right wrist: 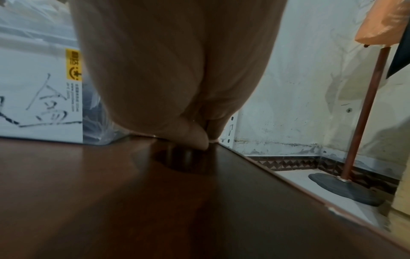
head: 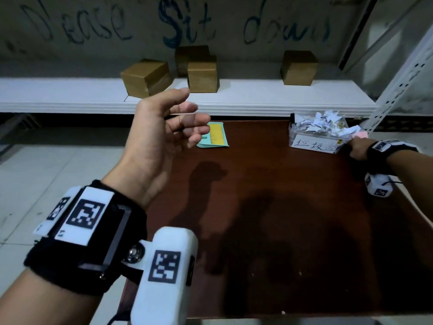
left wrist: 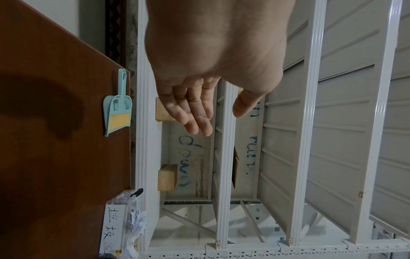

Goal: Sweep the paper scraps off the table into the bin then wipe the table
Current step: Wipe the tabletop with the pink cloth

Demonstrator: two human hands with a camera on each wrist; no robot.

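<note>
The clear bin with a handwritten label stands at the far right of the brown table, heaped with white paper scraps. My right hand lies low on the table beside the bin. Its thumb is pressed against its fingers on the edge of a pink cloth. In the right wrist view this hand touches the table near its far corner, next to the bin. My left hand is raised over the table's left edge, palm up, fingers loose, holding nothing. A few tiny white specks lie near the front.
A teal dustpan with a yellow-bristled brush lies at the table's far edge, also in the left wrist view. Cardboard boxes stand on the white shelf behind. A perforated metal upright rises beside the bin. A pole on a dark base stands on the floor.
</note>
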